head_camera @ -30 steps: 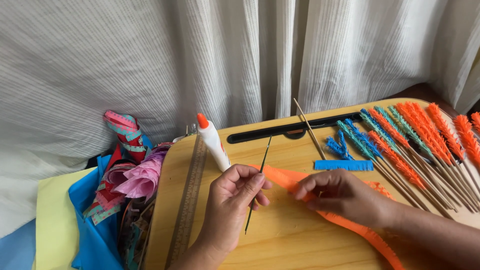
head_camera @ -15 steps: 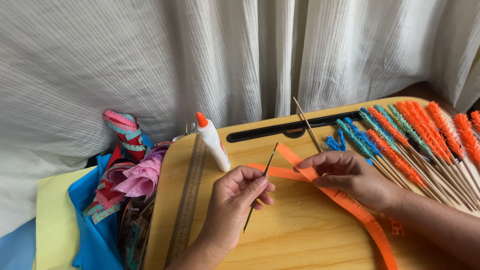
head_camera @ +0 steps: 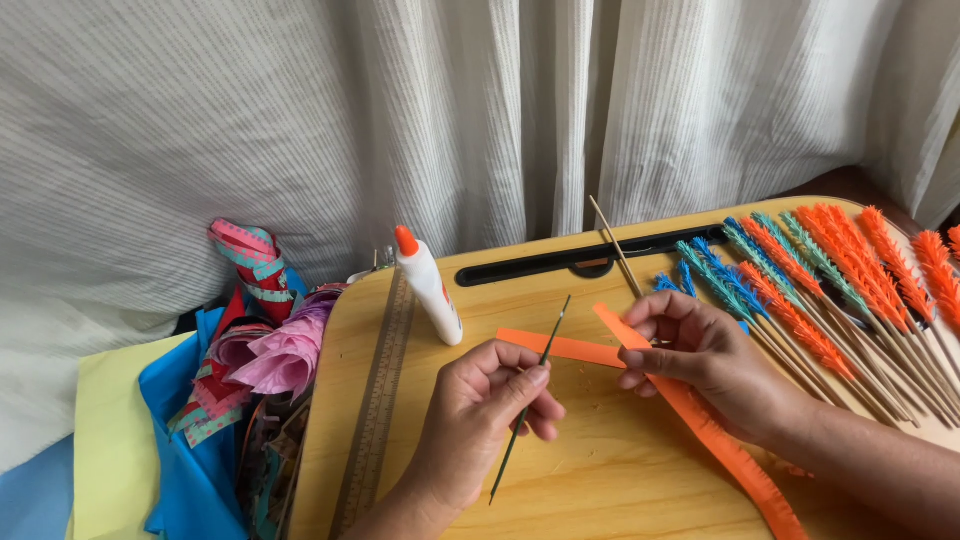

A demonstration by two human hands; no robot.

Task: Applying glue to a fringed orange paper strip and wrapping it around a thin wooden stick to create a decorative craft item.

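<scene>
The left hand [head_camera: 490,420] pinches a thin stick [head_camera: 528,415]. The right hand [head_camera: 700,365] grips an orange paper strip [head_camera: 690,410] mid-table. Pulled hard, the strip could tear.

A thin dark green stick [head_camera: 530,410] slants across the wooden desk [head_camera: 620,480], its upper tip pointing away, pinched near its middle. Just beside it, a long orange paper strip [head_camera: 700,420], fringed along one edge, is folded into a bend: one flat arm reaches the stick, the other trails toward the desk's near edge.
</scene>
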